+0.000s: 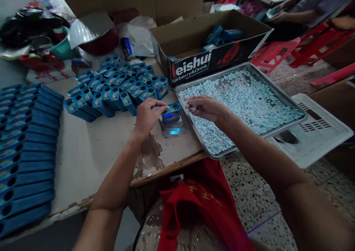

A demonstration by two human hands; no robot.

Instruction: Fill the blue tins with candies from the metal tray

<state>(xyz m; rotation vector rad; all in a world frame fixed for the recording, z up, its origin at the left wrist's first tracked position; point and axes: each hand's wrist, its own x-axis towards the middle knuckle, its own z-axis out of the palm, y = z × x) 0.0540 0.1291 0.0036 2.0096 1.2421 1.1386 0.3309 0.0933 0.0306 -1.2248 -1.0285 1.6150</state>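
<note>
My left hand pinches the side of a small blue box that stands on a little scale with a lit display. Just to its right, my right hand hovers over the near-left corner of a metal tray full of pale blue candies. Its fingers are curled together in a pinch, and what they hold is too small to make out. A cluster of matching small blue boxes stands on the table behind my left hand.
Rows of blue packs fill the table's left side. A cardboard carton holding a few blue items sits behind the tray. A white plastic crate lies under the tray's right end. Red stools and another person's hands are beyond.
</note>
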